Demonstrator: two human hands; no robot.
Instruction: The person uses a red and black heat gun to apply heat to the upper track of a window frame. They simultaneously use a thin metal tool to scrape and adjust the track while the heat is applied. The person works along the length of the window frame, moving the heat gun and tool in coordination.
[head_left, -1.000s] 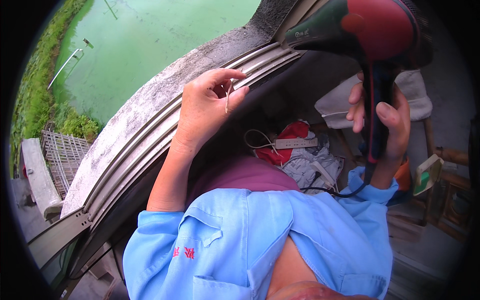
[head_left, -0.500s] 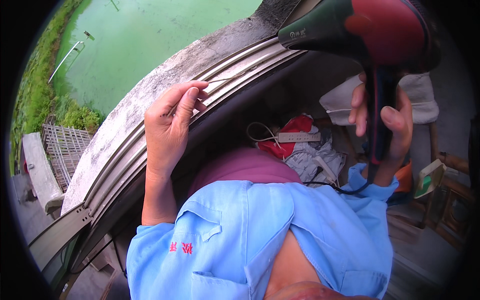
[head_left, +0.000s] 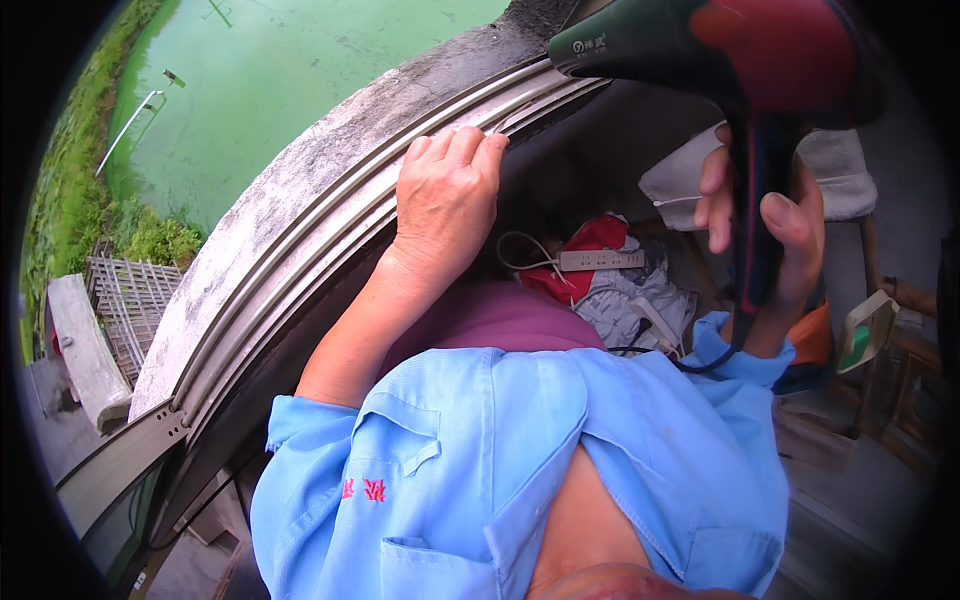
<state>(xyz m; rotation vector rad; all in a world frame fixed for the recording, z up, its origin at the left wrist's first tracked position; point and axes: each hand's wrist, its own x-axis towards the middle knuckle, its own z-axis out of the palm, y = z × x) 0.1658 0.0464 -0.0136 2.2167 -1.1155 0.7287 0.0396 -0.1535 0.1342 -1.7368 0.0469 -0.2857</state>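
My left hand [head_left: 446, 195] rests at the metal window track [head_left: 265, 288], fingers curled down and closed on a thin stick [head_left: 505, 122], which mostly hides behind them. My right hand [head_left: 785, 225] grips the handle of a black and red hair dryer [head_left: 770, 55], held up at the upper right with its nozzle over the far end of the track. The dryer's cord [head_left: 690, 366] hangs down past my right wrist.
Outside the concrete sill [head_left: 225, 255] lies green water [head_left: 290, 70] with a grassy bank. Inside, below the track, a power strip [head_left: 600, 261] rests on red and white cloth [head_left: 625, 305]. A chair with a pale cushion [head_left: 680, 180] stands at the right.
My left hand first moved down-left along the track, then up-right to near the dryer's nozzle, turning back-up over the stick. The dryer has shifted slightly left.
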